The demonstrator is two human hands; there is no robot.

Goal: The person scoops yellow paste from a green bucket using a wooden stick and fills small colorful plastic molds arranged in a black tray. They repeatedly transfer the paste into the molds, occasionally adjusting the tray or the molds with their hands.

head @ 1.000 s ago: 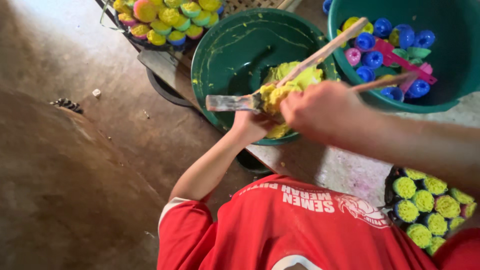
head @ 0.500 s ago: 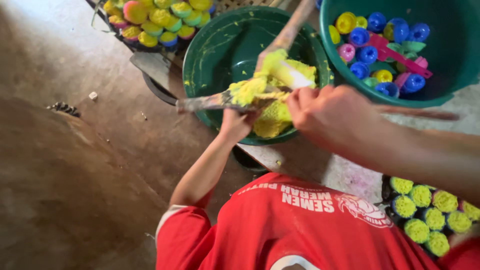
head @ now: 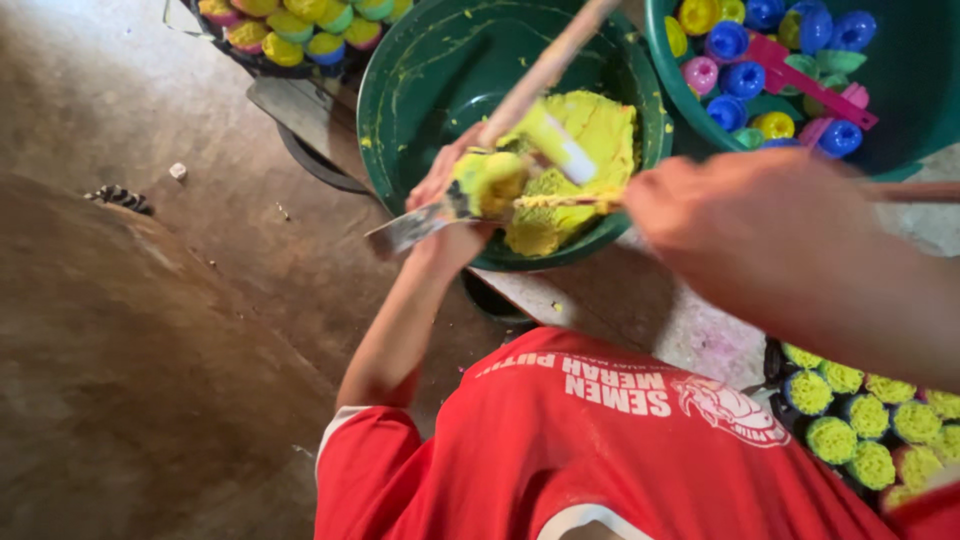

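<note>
green basin (head: 410, 90): top centre, holds yellow paste (head: 590, 150)
teal tub (head: 900, 110): upper right, blue, pink and yellow caps (head: 745, 70)
left hand (head: 450, 190): gripping scraper (head: 415, 225)
right hand (head: 740, 215): closed on thin stick (head: 560, 200)

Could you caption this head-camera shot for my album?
Two hands, left hand and right hand, work yellow paste over a green basin.
</note>
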